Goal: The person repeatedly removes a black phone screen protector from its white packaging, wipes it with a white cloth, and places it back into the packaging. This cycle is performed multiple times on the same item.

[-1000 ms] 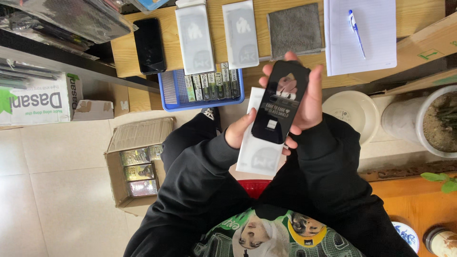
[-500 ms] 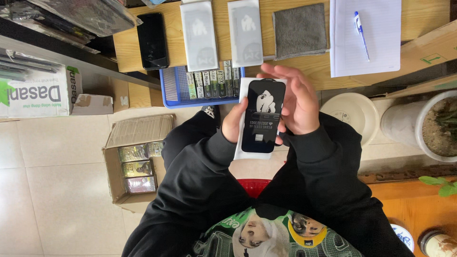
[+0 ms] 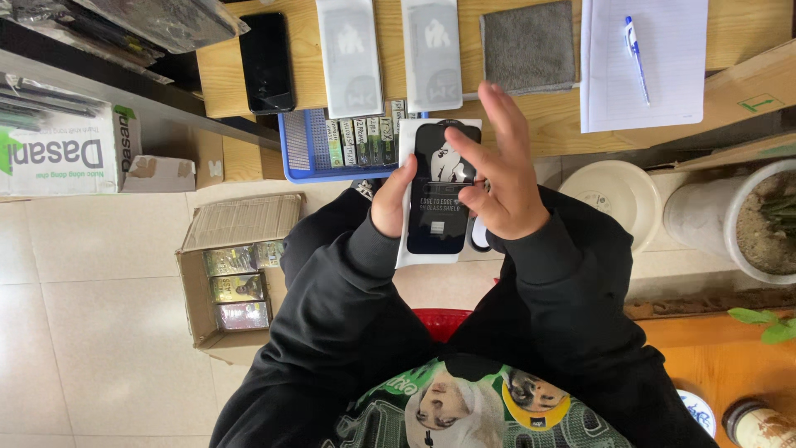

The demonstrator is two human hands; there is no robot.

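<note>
The person holds a flat package (image 3: 438, 192) between both hands above the lap: the left hand (image 3: 393, 201) at its left edge, the right hand (image 3: 500, 178) over its right side. Beyond it, a tray (image 3: 300, 148) with small boxes (image 3: 361, 141) stands at the desk (image 3: 220, 76) edge. On the desk lie a phone (image 3: 266, 61), two sleeves (image 3: 350, 56), a cloth (image 3: 528, 46) and a notepad (image 3: 663, 91) with a pen (image 3: 636, 46) on it. A cardboard box (image 3: 235, 274) stands on the floor, left of the legs.
</note>
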